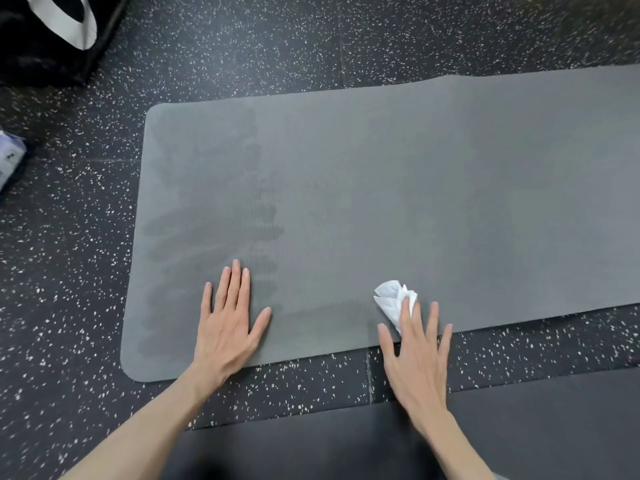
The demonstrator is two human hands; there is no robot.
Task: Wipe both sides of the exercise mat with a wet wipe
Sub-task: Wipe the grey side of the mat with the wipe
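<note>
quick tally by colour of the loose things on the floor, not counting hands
Grey: 1, the exercise mat
White: 1, the crumpled wet wipe under the right hand
Black: 1, the bag with a pale strap
Pale purple: 1, the packet at the left edge
Total: 4

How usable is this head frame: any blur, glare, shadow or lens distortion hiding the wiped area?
Head view: sharp at centre, both hands crisp; lighting even and soft, no glare on the exercise mat; wide-angle bending curves the mat's edges; darker damp streaks show near the left hand; the wet wipe under the right hand is bright but not blown out; corners are darker and softer.
</note>
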